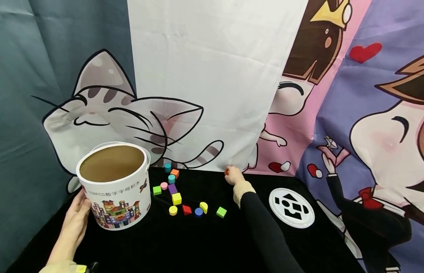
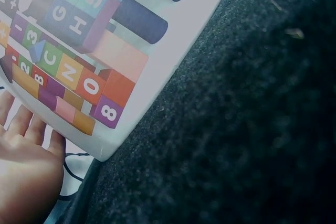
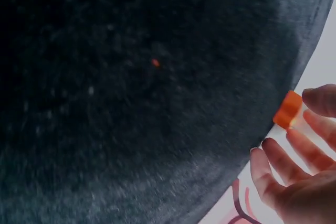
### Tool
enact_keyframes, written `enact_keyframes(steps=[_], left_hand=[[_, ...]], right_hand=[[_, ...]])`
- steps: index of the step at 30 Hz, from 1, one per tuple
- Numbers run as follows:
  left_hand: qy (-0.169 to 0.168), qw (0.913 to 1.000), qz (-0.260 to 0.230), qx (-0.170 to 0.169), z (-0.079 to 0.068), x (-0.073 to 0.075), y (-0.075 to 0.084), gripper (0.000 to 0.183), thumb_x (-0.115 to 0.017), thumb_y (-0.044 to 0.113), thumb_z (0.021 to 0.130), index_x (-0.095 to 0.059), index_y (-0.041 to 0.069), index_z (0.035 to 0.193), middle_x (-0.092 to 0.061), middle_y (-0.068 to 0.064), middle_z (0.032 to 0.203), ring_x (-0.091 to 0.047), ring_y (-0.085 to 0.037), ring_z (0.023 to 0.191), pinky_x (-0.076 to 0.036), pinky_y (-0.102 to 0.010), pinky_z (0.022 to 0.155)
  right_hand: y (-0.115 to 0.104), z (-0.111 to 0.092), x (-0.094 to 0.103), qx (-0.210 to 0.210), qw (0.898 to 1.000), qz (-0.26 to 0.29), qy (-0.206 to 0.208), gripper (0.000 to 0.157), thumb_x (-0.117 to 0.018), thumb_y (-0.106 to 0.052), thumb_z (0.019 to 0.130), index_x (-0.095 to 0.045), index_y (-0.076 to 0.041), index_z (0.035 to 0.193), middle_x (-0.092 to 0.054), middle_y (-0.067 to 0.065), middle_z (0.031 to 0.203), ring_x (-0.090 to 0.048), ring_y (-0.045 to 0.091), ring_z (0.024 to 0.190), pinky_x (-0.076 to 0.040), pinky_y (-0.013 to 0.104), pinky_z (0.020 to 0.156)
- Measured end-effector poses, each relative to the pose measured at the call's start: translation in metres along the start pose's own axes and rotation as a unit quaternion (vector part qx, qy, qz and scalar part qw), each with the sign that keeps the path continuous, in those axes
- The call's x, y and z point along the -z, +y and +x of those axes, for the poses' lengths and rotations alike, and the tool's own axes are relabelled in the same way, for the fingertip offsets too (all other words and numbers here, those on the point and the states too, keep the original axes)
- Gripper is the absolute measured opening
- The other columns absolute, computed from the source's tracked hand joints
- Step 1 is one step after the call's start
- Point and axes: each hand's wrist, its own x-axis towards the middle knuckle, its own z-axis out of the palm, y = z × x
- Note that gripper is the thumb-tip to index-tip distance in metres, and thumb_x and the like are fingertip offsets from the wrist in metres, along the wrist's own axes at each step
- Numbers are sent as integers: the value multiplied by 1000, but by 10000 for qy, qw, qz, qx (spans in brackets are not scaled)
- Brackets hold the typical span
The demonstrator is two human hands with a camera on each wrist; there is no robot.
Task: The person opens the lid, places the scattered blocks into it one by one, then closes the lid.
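A white bucket [image 1: 120, 201] printed with colourful blocks stands at the left of the black cloth, its mouth upward. My left hand [image 1: 75, 218] rests against its left side, and in the left wrist view the extended fingers [image 2: 35, 129] pass behind the bucket's lower edge. At the cloth's far edge my right hand [image 1: 235, 175] pinches a small orange block [image 3: 288, 109] between thumb and index finger. The other fingers are spread. Several coloured blocks lie between the hands, among them a green block [image 1: 221, 212], a yellow cube [image 1: 176, 199] and a blue cylinder [image 1: 199, 212].
Right of my right forearm lies a round white lid [image 1: 274, 204] with shaped cut-outs. A printed cartoon backdrop [image 1: 212, 76] hangs directly behind the black cloth [image 1: 198, 246]. Two teal blocks and an orange block [image 1: 175, 173] sit near the far edge beside the bucket.
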Motion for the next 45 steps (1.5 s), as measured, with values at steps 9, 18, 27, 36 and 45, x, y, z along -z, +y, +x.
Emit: enact_keyframes(steps=[9,18,27,36,45], left_hand=[[23,9999,-2,106,-1,-4,-5,55,-42,17,105,-21,15,156,-39,12,142,-35,7,128,-13,-16,110],[22,9999,-32,111,-1,3,4,56,-43,20,105,-22,16,156,-36,9,145,-34,5,129,-11,-16,111],[-45,10000,-29,37,1,4,6,54,-42,17,105,-23,16,156,-38,11,145,-33,5,130,-13,-16,110],[-39,10000,-1,81,-1,5,4,60,-41,18,105,-13,11,158,-26,4,153,-32,5,131,-13,-15,110],[-11,9999,-37,140,-3,2,1,58,-42,18,105,-17,14,158,-29,6,150,-32,5,130,-12,-15,110]], right_hand=[[3,3,-4,-90,9991,-399,-145,17,-69,-12,85,-64,-5,100,-57,17,102,-54,35,103,-46,48,87],[-11,-3,-7,-207,9985,-461,-199,11,-70,-13,82,-60,-9,81,-56,12,92,-55,34,95,-47,50,80],[-16,-16,7,143,9961,-567,-657,10,-71,-8,79,-60,-9,78,-58,6,78,-57,24,74,-49,40,67],[-49,-27,34,1103,9891,-795,-573,9,-70,-9,81,-62,-11,80,-57,0,76,-54,19,72,-47,34,68],[-89,-44,63,2059,9750,-747,-363,7,-71,-10,81,-65,-13,84,-57,-4,74,-57,17,75,-49,32,70]])
